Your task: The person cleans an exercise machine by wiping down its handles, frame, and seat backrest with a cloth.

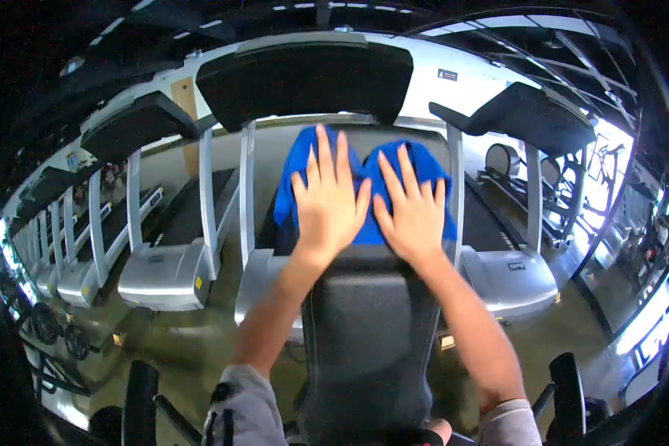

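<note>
A blue cloth (425, 160) is spread over the upper end of a black padded bench (368, 334). My left hand (327, 201) lies flat on the left part of the cloth, fingers stretched out and pointing away from me. On the right part, my right hand (411, 212) also rests flat with its fingers spread. The thumbs point toward each other, with a small gap between them. Part of the cloth is hidden under both palms, and I cannot tell whether it is a single piece.
Treadmills stand beyond the bench, including a silver one (167, 275) at left and another (509, 282) at right. Black padded bars (141, 401) flank me near the bottom, left and right (567, 398). More exercise machines (535, 178) stand at the far right.
</note>
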`<state>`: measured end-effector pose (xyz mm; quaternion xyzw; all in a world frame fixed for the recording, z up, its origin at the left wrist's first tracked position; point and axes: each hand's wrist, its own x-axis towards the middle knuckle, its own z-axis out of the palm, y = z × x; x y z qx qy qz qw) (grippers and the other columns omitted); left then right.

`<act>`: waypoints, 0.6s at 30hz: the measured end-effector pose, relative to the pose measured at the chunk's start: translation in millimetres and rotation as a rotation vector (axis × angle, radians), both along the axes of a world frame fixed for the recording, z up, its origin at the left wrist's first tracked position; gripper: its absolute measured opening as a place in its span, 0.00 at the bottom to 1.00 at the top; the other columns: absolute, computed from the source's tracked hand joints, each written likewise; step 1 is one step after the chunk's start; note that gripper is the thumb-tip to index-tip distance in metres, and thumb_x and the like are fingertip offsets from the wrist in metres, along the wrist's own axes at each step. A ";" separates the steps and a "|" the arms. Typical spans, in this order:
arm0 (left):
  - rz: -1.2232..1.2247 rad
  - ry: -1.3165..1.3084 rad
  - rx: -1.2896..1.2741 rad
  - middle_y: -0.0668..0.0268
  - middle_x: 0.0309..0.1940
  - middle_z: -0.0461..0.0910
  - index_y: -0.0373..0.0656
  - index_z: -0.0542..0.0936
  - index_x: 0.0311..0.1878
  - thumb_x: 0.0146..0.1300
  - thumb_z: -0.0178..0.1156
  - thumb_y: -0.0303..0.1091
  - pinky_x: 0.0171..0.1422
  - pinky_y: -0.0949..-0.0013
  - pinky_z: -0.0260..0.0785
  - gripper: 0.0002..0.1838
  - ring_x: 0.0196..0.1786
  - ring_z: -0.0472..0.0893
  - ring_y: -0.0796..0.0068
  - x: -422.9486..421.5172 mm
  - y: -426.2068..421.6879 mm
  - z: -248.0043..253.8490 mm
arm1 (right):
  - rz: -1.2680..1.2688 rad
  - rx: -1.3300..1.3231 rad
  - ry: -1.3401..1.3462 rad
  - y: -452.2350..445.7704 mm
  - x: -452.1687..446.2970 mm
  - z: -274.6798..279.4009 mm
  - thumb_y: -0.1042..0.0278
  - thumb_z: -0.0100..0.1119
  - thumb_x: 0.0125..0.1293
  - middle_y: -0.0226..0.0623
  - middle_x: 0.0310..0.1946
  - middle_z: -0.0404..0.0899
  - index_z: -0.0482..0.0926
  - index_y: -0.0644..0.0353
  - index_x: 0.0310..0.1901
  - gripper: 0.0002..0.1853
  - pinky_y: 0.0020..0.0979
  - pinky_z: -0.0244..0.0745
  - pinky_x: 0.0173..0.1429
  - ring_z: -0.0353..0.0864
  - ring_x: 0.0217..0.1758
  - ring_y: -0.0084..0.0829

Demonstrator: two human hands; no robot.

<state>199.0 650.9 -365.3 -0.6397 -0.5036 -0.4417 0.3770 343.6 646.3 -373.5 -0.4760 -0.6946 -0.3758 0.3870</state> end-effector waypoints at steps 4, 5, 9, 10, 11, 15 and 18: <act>0.030 0.046 0.123 0.55 0.63 0.65 0.44 0.65 0.65 0.62 0.52 0.50 0.58 0.47 0.60 0.31 0.62 0.66 0.53 -2.0 25.5 35.8 | 0.093 0.178 0.008 27.7 5.2 33.2 0.50 0.51 0.61 0.34 0.64 0.66 0.68 0.40 0.64 0.27 0.49 0.56 0.65 0.73 0.51 0.38; 0.011 0.026 0.069 0.59 0.53 0.73 0.45 0.72 0.57 0.61 0.53 0.50 0.55 0.49 0.63 0.26 0.57 0.70 0.58 -1.5 28.7 43.8 | 0.104 0.200 0.021 34.6 6.1 41.2 0.50 0.52 0.61 0.33 0.60 0.70 0.69 0.41 0.62 0.26 0.48 0.56 0.64 0.73 0.51 0.37; -0.066 0.044 -0.038 0.55 0.33 0.82 0.42 0.82 0.38 0.63 0.48 0.52 0.39 0.53 0.74 0.23 0.37 0.81 0.53 -7.9 49.7 74.7 | 0.084 0.128 0.071 51.0 6.3 69.0 0.46 0.49 0.62 0.33 0.39 0.80 0.79 0.48 0.44 0.18 0.47 0.61 0.58 0.78 0.46 0.36; -0.062 0.042 -0.044 0.55 0.33 0.82 0.42 0.82 0.38 0.63 0.48 0.52 0.39 0.53 0.74 0.23 0.37 0.81 0.53 -7.7 47.7 82.3 | 0.056 0.058 0.073 50.1 6.3 74.8 0.45 0.48 0.62 0.34 0.37 0.80 0.80 0.50 0.41 0.19 0.48 0.63 0.56 0.79 0.44 0.38; -0.039 0.037 -0.217 0.54 0.36 0.82 0.42 0.82 0.38 0.63 0.47 0.53 0.41 0.54 0.75 0.24 0.40 0.81 0.53 -6.7 45.8 90.5 | 0.035 0.002 0.068 52.9 7.5 79.7 0.43 0.45 0.63 0.36 0.35 0.81 0.80 0.51 0.37 0.21 0.49 0.66 0.52 0.80 0.42 0.40; -0.023 0.039 -0.548 0.50 0.45 0.81 0.45 0.83 0.44 0.62 0.42 0.56 0.51 0.54 0.72 0.28 0.49 0.80 0.51 -8.3 54.9 113.8 | -0.017 -0.264 0.123 57.8 11.0 102.3 0.37 0.37 0.63 0.50 0.33 0.82 0.84 0.50 0.37 0.29 0.49 0.75 0.45 0.83 0.39 0.49; -0.040 0.021 -0.757 0.54 0.53 0.78 0.47 0.80 0.53 0.60 0.41 0.57 0.61 0.55 0.65 0.30 0.56 0.77 0.53 -8.8 81.0 128.8 | -0.141 -0.499 0.187 60.4 7.6 123.0 0.34 0.37 0.59 0.53 0.43 0.81 0.84 0.55 0.44 0.34 0.46 0.73 0.52 0.80 0.49 0.50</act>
